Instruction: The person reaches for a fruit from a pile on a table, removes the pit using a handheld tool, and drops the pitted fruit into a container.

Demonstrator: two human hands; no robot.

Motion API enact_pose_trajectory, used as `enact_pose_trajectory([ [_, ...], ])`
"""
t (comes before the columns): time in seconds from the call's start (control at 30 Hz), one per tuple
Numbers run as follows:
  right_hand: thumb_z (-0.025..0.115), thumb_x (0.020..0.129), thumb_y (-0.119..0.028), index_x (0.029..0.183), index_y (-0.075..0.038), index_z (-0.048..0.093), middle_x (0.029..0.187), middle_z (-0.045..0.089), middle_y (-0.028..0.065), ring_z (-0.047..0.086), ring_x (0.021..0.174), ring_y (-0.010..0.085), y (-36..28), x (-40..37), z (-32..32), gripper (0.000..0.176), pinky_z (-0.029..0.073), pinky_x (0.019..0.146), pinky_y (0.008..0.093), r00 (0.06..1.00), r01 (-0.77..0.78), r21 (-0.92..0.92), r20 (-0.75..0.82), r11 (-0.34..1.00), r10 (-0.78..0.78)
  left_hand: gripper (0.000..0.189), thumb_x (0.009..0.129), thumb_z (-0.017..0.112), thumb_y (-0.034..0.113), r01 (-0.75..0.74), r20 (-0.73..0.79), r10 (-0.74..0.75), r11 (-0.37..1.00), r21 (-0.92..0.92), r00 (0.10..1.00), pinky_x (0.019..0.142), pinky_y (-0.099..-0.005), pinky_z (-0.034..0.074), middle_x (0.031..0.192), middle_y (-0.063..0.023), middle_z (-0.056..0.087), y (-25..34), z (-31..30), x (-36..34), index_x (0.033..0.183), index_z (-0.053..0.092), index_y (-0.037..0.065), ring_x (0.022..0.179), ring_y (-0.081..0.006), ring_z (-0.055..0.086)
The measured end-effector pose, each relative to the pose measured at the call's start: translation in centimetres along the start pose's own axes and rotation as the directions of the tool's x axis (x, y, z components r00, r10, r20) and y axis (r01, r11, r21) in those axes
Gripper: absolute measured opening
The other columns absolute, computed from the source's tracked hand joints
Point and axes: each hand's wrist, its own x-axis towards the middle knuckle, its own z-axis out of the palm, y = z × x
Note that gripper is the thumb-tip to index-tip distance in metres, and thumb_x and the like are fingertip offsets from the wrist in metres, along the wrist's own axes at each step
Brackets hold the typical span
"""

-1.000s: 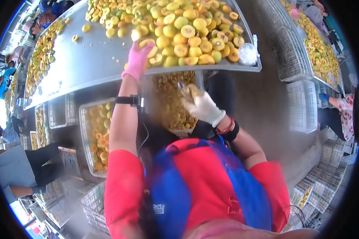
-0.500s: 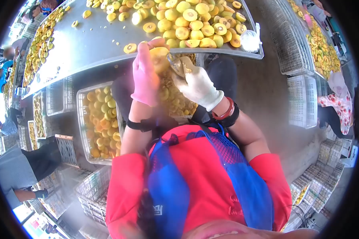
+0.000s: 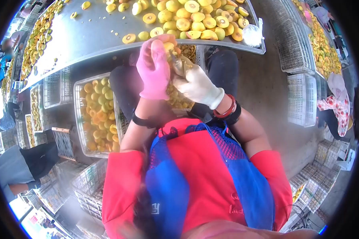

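My left hand (image 3: 154,73), in a pink glove, is closed around a yellow peach (image 3: 168,47) just off the near edge of the metal table. Its fingers hide part of the fruit. My right hand (image 3: 198,87), in a white glove, grips a small metal tool (image 3: 179,67) whose tip meets the peach; the exact kind of tool is hard to make out. Below both hands, between my knees, a container holds yellow fruit pieces (image 3: 178,97). Beyond the hands, a heap of halved peaches (image 3: 183,24) with reddish centres lies on the table.
The metal table (image 3: 95,38) runs across the front, with a clear plastic bag (image 3: 252,35) at its right corner. A white crate (image 3: 77,115) of peaches stands by my left leg. Stacked crates (image 3: 301,99) stand right. Other people (image 3: 335,103) are at both sides.
My left hand has turned and curled further around the peach, which is now more hidden. The tool stays at the fruit in my right hand. The whole view has shifted slightly.
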Motion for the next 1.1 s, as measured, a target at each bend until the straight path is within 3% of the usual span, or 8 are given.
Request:
enact_pose_trajectory([
  [0.17,0.058,0.086,-0.006,0.103,0.001,0.053,0.073,0.060,0.0118,0.060,0.064,0.0290,1.6,0.3,0.4,0.020,0.049,0.062,0.0401,0.995,0.096,0.038,-0.001,0.995,-0.096,0.034,0.105,0.049,0.030,0.080,-0.029,-0.082,0.994,-0.080,0.996,0.073,-0.0321,0.056,0.100,-0.0152,0.069,-0.7,0.5,-0.4,0.111,0.059,-0.002,0.080,-0.0210,0.068],
  [0.3,0.058,0.084,-0.006,0.108,0.002,0.055,0.083,0.063,0.0178,0.062,0.075,0.0345,-0.6,0.2,-1.3,0.026,0.050,0.072,0.0418,0.931,-0.339,0.162,0.196,0.927,0.307,0.034,0.105,0.049,0.030,0.049,0.022,-0.047,0.996,-0.076,0.999,0.074,-0.0328,0.056,0.102,-0.0159,0.069,-0.4,0.4,0.0,0.110,0.059,-0.001,0.080,-0.0216,0.068],
  [0.37,0.058,0.084,-0.006,0.109,0.002,0.055,0.084,0.064,0.0187,0.061,0.075,0.0377,0.6,0.4,-0.6,0.027,0.050,0.073,0.0421,0.996,0.071,-0.150,0.066,0.986,-0.061,0.034,0.105,0.050,0.031,0.055,0.025,-0.053,0.995,-0.086,0.998,0.074,-0.0329,0.057,0.103,-0.0159,0.069,-1.1,0.3,0.0,0.110,0.059,-0.001,0.080,-0.0214,0.069],
  [0.57,0.059,0.082,-0.006,0.109,0.003,0.055,0.087,0.064,0.0230,0.060,0.083,0.0451,-1.9,1.1,-1.1,0.028,0.051,0.073,0.0433,0.960,-0.201,-0.027,0.193,0.979,0.202,0.033,0.103,0.054,0.028,0.187,0.033,-0.185,0.976,-0.114,0.982,0.080,-0.0312,0.056,0.104,-0.0125,0.067,-1.1,-0.7,-0.2,0.115,0.059,-0.003,0.092,-0.0171,0.065],
  [0.77,0.057,0.083,-0.005,0.114,0.003,0.053,0.084,0.064,0.0222,0.062,0.080,0.0445,1.2,1.1,0.0,0.032,0.051,0.073,0.0441,0.992,0.082,-0.201,0.113,0.976,-0.060,0.033,0.103,0.052,0.027,0.254,0.000,-0.255,0.961,-0.110,0.967,0.079,-0.0310,0.055,0.104,-0.0125,0.067,-1.0,-1.1,-0.3,0.115,0.060,-0.003,0.090,-0.0170,0.065],
  [0.87,0.057,0.083,-0.005,0.115,0.003,0.052,0.087,0.064,0.0239,0.061,0.084,0.0449,-2.4,1.6,-1.3,0.034,0.051,0.075,0.0443,0.774,-0.575,0.051,0.358,0.816,0.523,0.033,0.103,0.051,0.027,0.216,0.015,-0.216,0.973,-0.086,0.976,0.078,-0.0305,0.055,0.104,-0.0131,0.067,-0.9,-1.6,-0.6,0.114,0.060,-0.003,0.087,-0.0173,0.065],
  [0.97,0.056,0.086,-0.005,0.115,0.001,0.053,0.088,0.066,0.0156,0.064,0.082,0.0347,0.5,1.3,0.1,0.030,0.051,0.075,0.0411,0.991,0.015,-0.205,0.135,0.979,0.013,0.041,0.104,0.046,0.035,0.201,0.036,-0.199,0.979,-0.047,0.979,0.074,-0.0315,0.055,0.101,-0.0146,0.068,-0.9,-1.7,-0.3,0.111,0.061,-0.003,0.081,-0.0197,0.066],
  [1.1,0.057,0.088,-0.007,0.111,-0.001,0.056,0.091,0.065,0.0110,0.064,0.083,0.0278,1.7,1.2,0.2,0.024,0.050,0.077,0.0395,0.977,-0.065,0.086,0.210,0.994,0.046,0.058,0.103,0.035,0.048,0.409,-0.011,-0.415,0.901,-0.145,0.910,0.068,-0.0347,0.055,0.093,-0.0169,0.069,0.5,-1.3,0.6,0.101,0.063,-0.002,0.074,-0.0242,0.066],
])
